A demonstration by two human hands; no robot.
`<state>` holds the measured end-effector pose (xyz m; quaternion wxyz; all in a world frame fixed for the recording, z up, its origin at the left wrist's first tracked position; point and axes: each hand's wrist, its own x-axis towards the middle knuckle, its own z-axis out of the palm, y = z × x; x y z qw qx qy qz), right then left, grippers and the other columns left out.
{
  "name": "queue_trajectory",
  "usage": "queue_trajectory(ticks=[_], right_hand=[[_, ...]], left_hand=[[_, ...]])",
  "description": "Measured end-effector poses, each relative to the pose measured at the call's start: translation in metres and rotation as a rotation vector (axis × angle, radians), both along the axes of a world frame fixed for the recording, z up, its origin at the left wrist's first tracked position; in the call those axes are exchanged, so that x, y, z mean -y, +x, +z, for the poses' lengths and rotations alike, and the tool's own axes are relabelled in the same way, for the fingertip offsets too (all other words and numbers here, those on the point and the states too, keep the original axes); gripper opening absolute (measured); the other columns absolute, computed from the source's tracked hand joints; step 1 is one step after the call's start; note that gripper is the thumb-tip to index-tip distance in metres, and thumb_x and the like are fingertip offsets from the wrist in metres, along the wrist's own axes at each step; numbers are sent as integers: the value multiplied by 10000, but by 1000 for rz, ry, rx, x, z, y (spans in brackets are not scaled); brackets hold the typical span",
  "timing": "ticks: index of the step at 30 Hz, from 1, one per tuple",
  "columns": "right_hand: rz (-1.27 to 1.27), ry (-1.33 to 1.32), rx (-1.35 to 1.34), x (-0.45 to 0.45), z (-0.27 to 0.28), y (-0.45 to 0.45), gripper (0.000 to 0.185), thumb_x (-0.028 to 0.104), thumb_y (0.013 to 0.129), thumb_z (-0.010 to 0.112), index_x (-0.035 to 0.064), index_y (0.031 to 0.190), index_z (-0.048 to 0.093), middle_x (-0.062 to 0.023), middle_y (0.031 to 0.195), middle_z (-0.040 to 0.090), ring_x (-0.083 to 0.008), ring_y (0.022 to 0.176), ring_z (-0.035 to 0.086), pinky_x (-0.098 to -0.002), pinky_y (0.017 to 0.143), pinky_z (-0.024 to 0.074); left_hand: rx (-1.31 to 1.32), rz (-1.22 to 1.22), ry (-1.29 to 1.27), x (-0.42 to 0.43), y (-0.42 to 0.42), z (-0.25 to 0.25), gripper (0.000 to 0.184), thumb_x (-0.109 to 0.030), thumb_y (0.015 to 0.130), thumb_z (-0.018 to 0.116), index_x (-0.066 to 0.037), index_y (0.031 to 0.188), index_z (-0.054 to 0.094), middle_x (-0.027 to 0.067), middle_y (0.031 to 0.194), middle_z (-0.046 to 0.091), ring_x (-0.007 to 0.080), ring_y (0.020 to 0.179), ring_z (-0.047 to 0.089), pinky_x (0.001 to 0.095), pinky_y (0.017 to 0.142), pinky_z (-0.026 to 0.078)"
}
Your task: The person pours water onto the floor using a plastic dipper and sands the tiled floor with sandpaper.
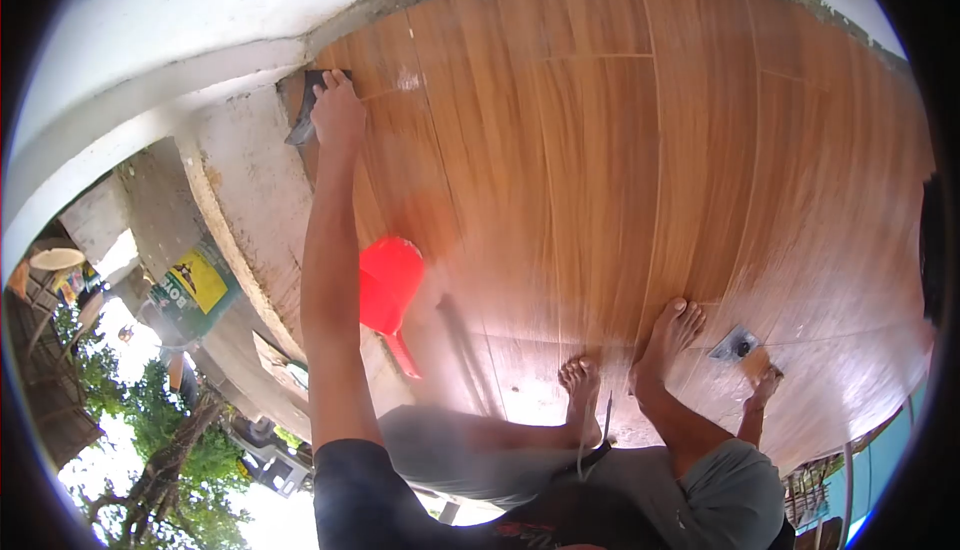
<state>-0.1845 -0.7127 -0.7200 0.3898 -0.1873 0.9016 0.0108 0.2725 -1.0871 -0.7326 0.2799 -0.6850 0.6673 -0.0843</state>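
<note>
My left hand [338, 108] reaches to the far left corner of the wood-look floor [600, 170]. Its fingers press on a thin dark grey piece [301, 128] lying by the low wall's edge. Low on the right, beyond my bent knee, my right hand [766, 386] is down at the floor, closed around something tan that I cannot make out clearly. Touching that tan part is a flat grey piece [736, 342] with a dark spot. A red plastic dipper [390, 280] is beside my left forearm, its handle pointing toward me.
My bare feet [580, 378] are on the floor in front of me. A whitish ledge [255, 175] runs along the left, with a green and yellow bucket [198, 285] beyond it. A pale wall [220, 10] curves along the far edge. Trees and a vehicle show at lower left.
</note>
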Motion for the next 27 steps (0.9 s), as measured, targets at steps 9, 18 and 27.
queue_trajectory(ticks=[9, 18, 27], right_hand=[[8, -14, -27, -2, -1, 1, 757, 513, 1035, 198, -81, 1498, 273, -218, 1606, 213, -326, 1507, 120, -431, 1248, 31], [5, -50, -24, -11, -12, -4, 780, 541, 1036, 210, -80, 1507, 248, -227, 1605, 210, -332, 1510, 107, -429, 1243, 17], [5, 1, -4, -21, -15, -4, 778, 548, 1039, 216, -68, 1514, 231, -223, 1616, 171, -343, 1511, 79, -440, 1239, 12]], left_hand=[[-28, 28, 50, -10, -20, 12, 511, -84, 935, 504, 52, 1418, 402, 205, 1494, 432, 430, 1270, 529, 453, 879, 581], [-248, 288, -47, 11, 53, -4, 559, -162, 931, 472, 17, 1452, 379, 263, 1459, 446, 413, 1193, 582, 514, 942, 516], [-213, 349, -80, 17, 24, 1, 396, -172, 945, 457, -14, 1307, 482, 231, 1198, 637, 427, 1050, 653, 560, 857, 536]])
